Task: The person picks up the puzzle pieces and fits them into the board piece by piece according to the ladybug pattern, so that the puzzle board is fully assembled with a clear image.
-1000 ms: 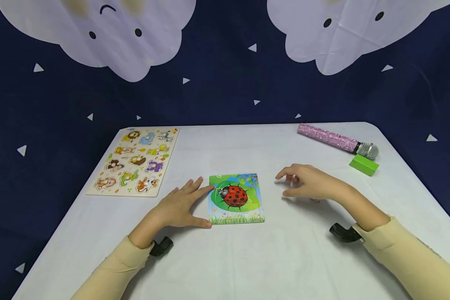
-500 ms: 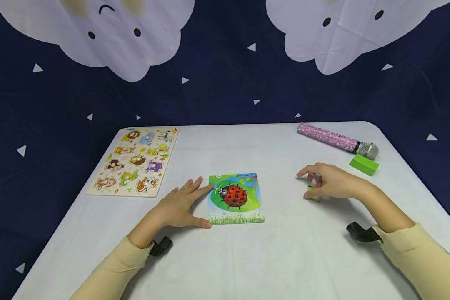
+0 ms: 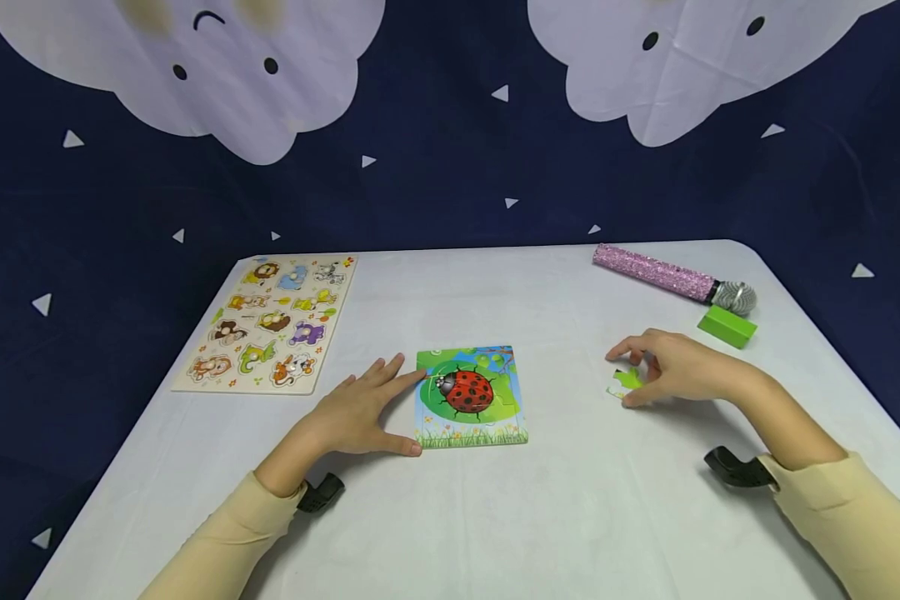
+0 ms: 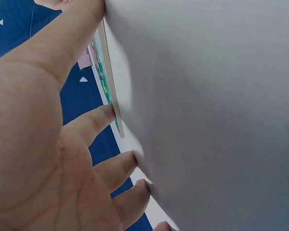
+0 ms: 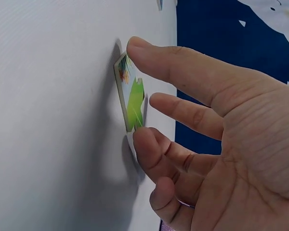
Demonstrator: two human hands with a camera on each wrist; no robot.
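A square ladybug jigsaw puzzle point(image 3: 468, 396) lies flat in the middle of the table. My left hand point(image 3: 356, 412) rests at its left side with fingers spread, index fingertip and thumb at the puzzle's edge. To the right, my right hand point(image 3: 678, 367) pinches a small green and white puzzle piece point(image 3: 627, 380) between thumb and a fingertip, close to the tabletop. The right wrist view shows the piece point(image 5: 130, 96) standing tilted between thumb and finger, flowers printed at one end. The index finger stays off it. Seen from the left wrist, the puzzle point(image 4: 106, 77) appears edge-on.
A wooden animal peg puzzle board point(image 3: 270, 325) lies at the table's back left. At the back right are a pink glittery microphone point(image 3: 656, 275) and a green block point(image 3: 727, 327). A dark blue cloth with clouds point(image 3: 450, 167) hangs behind the white table point(image 3: 450, 533).
My right hand has moved right, away from the ladybug puzzle, to the loose piece, which shows between its fingers now. The left hand has stayed at the puzzle's edge.
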